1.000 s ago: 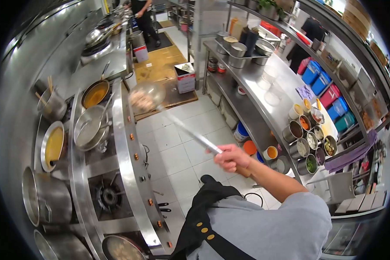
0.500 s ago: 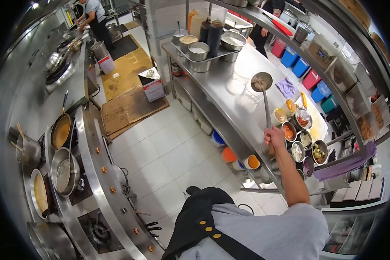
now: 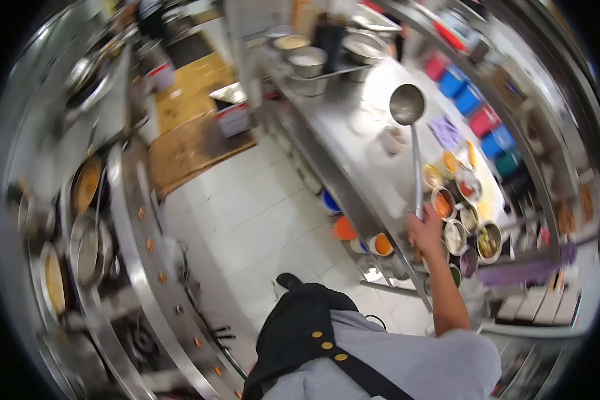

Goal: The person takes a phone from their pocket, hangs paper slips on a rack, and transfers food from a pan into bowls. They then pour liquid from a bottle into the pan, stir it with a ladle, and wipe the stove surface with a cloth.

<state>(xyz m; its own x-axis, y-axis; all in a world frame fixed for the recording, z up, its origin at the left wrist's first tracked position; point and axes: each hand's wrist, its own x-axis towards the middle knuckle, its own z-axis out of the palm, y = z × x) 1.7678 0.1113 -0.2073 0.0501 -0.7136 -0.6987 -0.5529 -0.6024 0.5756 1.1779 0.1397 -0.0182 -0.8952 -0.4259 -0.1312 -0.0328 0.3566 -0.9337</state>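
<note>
My right hand is closed around the handle of a long metal ladle, held out over the steel worktable. The ladle's bowl looks bare inside. Just below it, a blurred clump of pale brownish food sits where a clear, round dish seems to stand. Close by my hand are several small metal tubs, among them one with orange contents, one with white contents and one with chopped green pieces. My left hand is out of view.
A purple cloth lies beyond the ladle. Sauce bottles and metal pots stand at the table's far end. On the left, a stove carries a pan and a pot with a ladle. A box stands on floor boards.
The food that was in the ladle is now below it at the clear dish. The ladle has moved slightly up and is bare. The view has shifted and blurred.
</note>
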